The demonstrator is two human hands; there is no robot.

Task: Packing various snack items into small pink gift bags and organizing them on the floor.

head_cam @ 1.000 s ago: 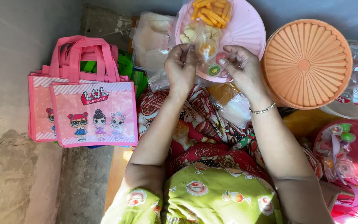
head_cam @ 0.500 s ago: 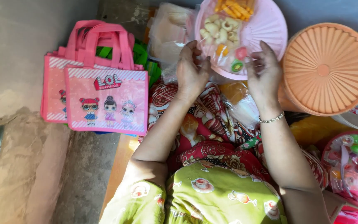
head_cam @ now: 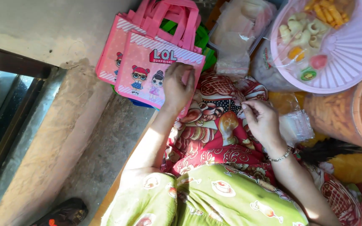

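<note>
We see our left hand (head_cam: 179, 88) resting on the front of a pink gift bag (head_cam: 153, 73), fingers spread narrow and flat against its lower right corner, pressing rather than gripping. The bag is small, with a striped pink band near its top, cartoon doll figures printed on the face and looped pink handles above; a 2nd bag of the same kind stands just behind it, to the far side of our fingertips. Our right hand (head_cam: 262, 121) lies over the red patterned cloth (head_cam: 214, 125), thumb and forefinger pinched together on something too small to tell, and a clear plastic pouch (head_cam: 296, 127) sits just beside its knuckles. Beyond those fingers a pink ribbed lid (head_cam: 348, 54) carries a clear packet of pale ring snacks, yellow sticks and 3 small candies. To the right stands an orange-lidded tub (head_cam: 336, 113) filled with orange snack sticks.
</note>
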